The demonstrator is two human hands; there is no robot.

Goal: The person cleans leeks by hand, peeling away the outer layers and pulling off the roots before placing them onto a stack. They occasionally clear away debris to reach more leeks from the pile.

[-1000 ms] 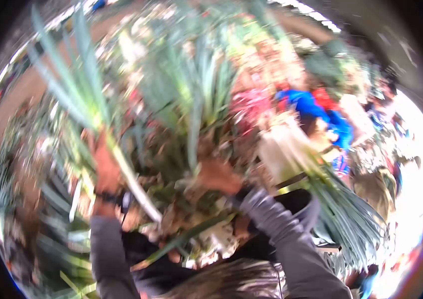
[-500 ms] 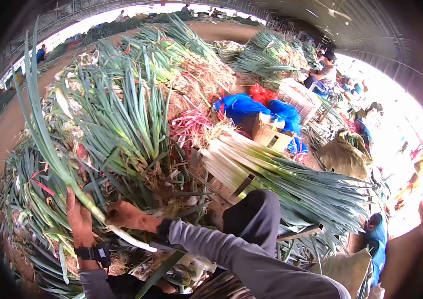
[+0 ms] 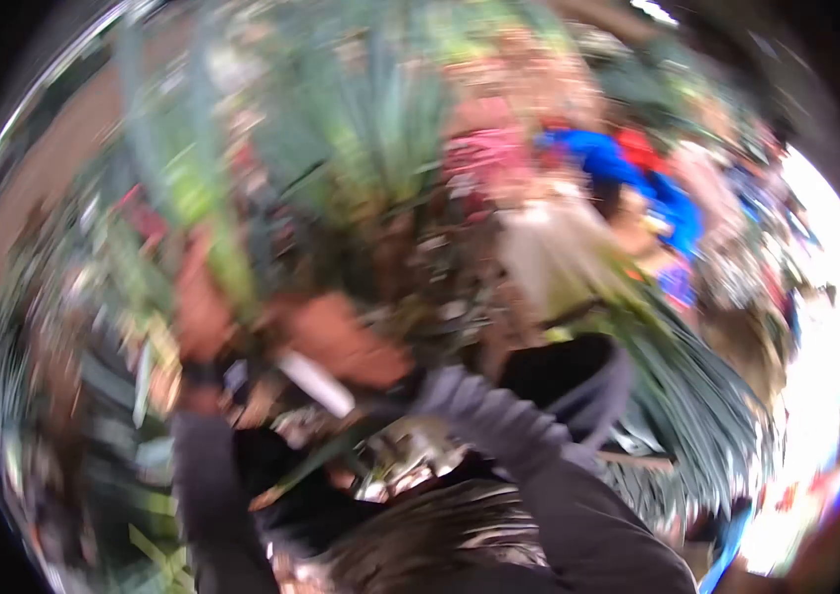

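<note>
The whole view is smeared by motion. A long green onion (image 3: 316,384) slants between my hands, its leaves rising toward the upper left and its white end pointing down to the right. My left hand (image 3: 204,302) is closed around its green part; a dark band is on that wrist. My right hand (image 3: 341,337) is closed at the stalk just above the white end, its fingertips blurred. To the right lies a stack of green onions (image 3: 569,247), white shanks toward the upper left and dark leaves fanning to the lower right.
Piled green onions (image 3: 361,129) fill the ground ahead. Pink ties (image 3: 489,158) lie beside the stack, with blue material (image 3: 673,208) and red material (image 3: 638,148) beyond. My bent knee (image 3: 588,386) is close to the stack.
The view has swung, so the scene sits further right and is blurred. Both hands remain at the same green onion, and my right hand now covers more of its lower stalk.
</note>
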